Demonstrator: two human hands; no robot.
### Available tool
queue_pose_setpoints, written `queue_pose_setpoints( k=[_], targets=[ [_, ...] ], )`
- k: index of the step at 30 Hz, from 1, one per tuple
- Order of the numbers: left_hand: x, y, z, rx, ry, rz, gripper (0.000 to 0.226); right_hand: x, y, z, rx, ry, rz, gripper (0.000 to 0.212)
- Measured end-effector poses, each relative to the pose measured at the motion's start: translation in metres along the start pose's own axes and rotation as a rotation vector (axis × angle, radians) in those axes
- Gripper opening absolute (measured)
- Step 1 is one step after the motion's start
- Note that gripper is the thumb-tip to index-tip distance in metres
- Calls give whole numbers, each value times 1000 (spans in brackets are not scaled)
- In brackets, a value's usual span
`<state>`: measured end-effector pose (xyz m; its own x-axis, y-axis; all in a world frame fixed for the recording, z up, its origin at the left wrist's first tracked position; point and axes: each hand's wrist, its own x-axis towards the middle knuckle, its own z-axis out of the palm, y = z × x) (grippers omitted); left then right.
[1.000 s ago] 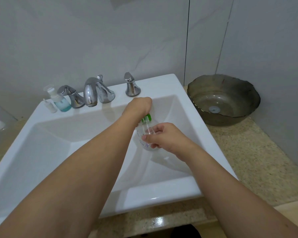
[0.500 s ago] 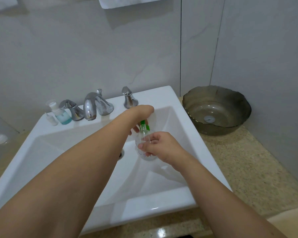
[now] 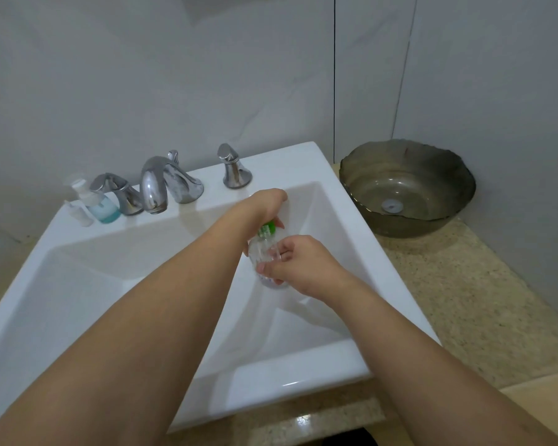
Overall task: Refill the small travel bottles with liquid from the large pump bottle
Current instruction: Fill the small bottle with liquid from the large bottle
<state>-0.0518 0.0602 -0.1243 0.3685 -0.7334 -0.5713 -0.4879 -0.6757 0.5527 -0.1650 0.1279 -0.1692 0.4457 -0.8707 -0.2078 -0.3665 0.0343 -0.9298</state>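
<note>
Over the white square sink (image 3: 303, 162), the right hand (image 3: 298, 267) gripped a clear green-capped bottle (image 3: 266, 252); the left hand (image 3: 264, 204) clasped its top.

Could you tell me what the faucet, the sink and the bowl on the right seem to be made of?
Faucet: polished metal, probably chrome, given its mirror-like reflections.
Sink: glossy white ceramic or porcelain, judging by the sharp highlights on its rim.
Bowl: likely smoky tinted glass, translucent and shiny, with a wavy rim.
</note>
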Motion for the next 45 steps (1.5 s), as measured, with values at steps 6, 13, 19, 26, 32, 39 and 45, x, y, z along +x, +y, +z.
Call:
queue_pose_setpoints(
  k=[6, 13, 19, 26, 32, 39, 45],
  targets=[
    [-3, -2, -1, -29, -1, -15, 55, -1, -2, -1, -48, -3, -23, 18],
    [-19, 8, -5, 15, -32, -6, 54, -6, -7, -3, -17, 4, -25, 27],
    [-21, 16, -13, 20, -48, 29, 59, -10, -12, -4, 89, 30, -24, 29],
    [-21, 11, -12, 84, -32, -8, 58, -10, -11, -4, 50, 29, -19, 24],
    [-16, 8, 0, 80, 37, 85, 43, -2, -4, -1, -95, 48, -16, 27],
    [-24, 4, -3, 34, 40, 98, 43, 0, -3, 0, -100, 40, -18, 28],
    [-32, 8, -7, 37, 26, 75, 49, -5, -6, -1, -2, 24, -7, 31]
  ],
)
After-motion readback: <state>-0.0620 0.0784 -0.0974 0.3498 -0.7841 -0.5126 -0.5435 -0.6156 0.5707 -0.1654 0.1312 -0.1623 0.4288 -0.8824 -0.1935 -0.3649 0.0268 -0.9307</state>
